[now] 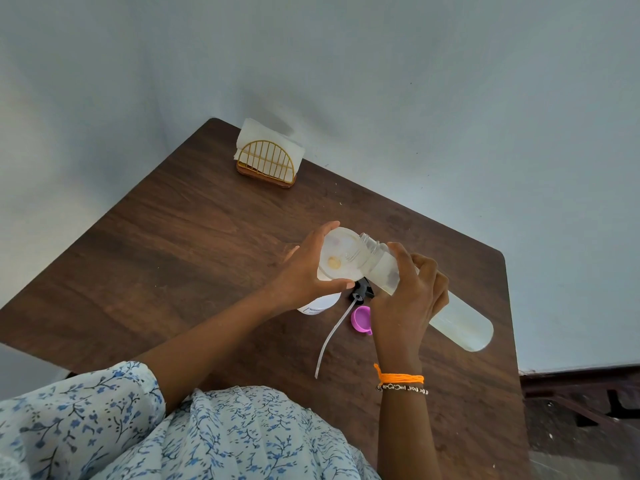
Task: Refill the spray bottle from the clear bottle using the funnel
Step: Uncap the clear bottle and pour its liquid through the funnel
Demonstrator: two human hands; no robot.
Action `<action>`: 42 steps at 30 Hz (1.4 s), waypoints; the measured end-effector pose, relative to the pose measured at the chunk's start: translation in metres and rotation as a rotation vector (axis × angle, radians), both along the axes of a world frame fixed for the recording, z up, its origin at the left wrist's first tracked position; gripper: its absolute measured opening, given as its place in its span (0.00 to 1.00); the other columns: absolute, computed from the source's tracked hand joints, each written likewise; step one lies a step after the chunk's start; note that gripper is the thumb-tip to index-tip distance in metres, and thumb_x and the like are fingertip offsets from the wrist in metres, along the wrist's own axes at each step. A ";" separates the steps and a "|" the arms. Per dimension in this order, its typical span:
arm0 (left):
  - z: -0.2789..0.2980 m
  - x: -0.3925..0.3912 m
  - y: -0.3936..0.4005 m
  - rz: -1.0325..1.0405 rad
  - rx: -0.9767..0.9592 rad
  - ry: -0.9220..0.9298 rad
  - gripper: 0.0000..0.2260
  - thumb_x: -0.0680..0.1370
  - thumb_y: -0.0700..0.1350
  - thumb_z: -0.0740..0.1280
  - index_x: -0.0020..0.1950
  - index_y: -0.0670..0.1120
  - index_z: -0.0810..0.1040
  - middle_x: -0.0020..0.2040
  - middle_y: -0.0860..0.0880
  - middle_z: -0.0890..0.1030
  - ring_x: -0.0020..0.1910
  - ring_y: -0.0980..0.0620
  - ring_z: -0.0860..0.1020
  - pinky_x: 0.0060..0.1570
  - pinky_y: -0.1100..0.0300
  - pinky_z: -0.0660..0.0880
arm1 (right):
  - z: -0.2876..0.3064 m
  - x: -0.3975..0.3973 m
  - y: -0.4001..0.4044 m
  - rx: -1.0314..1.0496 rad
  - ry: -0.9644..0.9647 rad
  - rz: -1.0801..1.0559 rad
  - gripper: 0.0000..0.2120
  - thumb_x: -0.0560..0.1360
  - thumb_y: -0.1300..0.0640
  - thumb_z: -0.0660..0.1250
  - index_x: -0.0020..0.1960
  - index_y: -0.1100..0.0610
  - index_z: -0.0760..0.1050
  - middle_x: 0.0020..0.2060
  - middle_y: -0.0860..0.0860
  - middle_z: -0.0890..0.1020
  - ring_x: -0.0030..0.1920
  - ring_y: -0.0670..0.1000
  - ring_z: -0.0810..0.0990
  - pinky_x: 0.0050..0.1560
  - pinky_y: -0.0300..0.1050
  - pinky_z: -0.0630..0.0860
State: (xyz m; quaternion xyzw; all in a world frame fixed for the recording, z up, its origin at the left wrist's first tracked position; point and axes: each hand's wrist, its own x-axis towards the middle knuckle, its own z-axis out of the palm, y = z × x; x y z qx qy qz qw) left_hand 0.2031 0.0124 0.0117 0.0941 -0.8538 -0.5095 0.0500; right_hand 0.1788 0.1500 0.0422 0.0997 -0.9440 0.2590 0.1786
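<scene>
Pouring is under way near the middle of the dark wooden surface (194, 223). The clear bottle (460, 327) is held tilted almost flat by the right hand (408, 299), whose fingers (429, 268) are wrapped closed around its upper body, the open mouth resting over the funnel (337, 254). The funnel is pinched at its rim by the left hand (304, 271), thumb near and fingers far, and is seated on the spray bottle (320, 304), of which only a white part shows below the hand. The removed spray head (360, 292) with its dip tube and a purple cap (362, 318) lie just beside it. The long bottle is judged light but slippery if wet, with cloudy liquid pooled toward its base; a grip nearer the middle would probably balance it better. The thin funnel is likely tippy, so its rim should be kept steadied.
</scene>
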 end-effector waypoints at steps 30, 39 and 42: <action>-0.002 -0.001 0.000 0.006 -0.007 -0.011 0.41 0.69 0.52 0.74 0.73 0.53 0.52 0.74 0.53 0.59 0.71 0.53 0.61 0.71 0.45 0.61 | 0.000 0.000 0.000 0.007 -0.011 0.010 0.31 0.62 0.70 0.73 0.61 0.50 0.73 0.57 0.55 0.73 0.61 0.58 0.66 0.61 0.54 0.64; -0.003 -0.001 0.000 0.002 -0.005 -0.011 0.41 0.69 0.52 0.74 0.73 0.54 0.52 0.74 0.53 0.59 0.70 0.54 0.61 0.71 0.45 0.61 | 0.001 0.000 0.000 0.000 -0.024 0.013 0.29 0.63 0.68 0.74 0.61 0.50 0.73 0.58 0.56 0.73 0.62 0.58 0.66 0.62 0.54 0.64; -0.003 -0.001 0.000 0.006 -0.005 -0.009 0.41 0.69 0.52 0.74 0.73 0.54 0.52 0.74 0.53 0.59 0.70 0.54 0.61 0.71 0.45 0.61 | 0.001 0.000 0.000 0.003 -0.031 0.013 0.30 0.63 0.69 0.73 0.61 0.50 0.73 0.58 0.56 0.73 0.62 0.58 0.65 0.62 0.54 0.63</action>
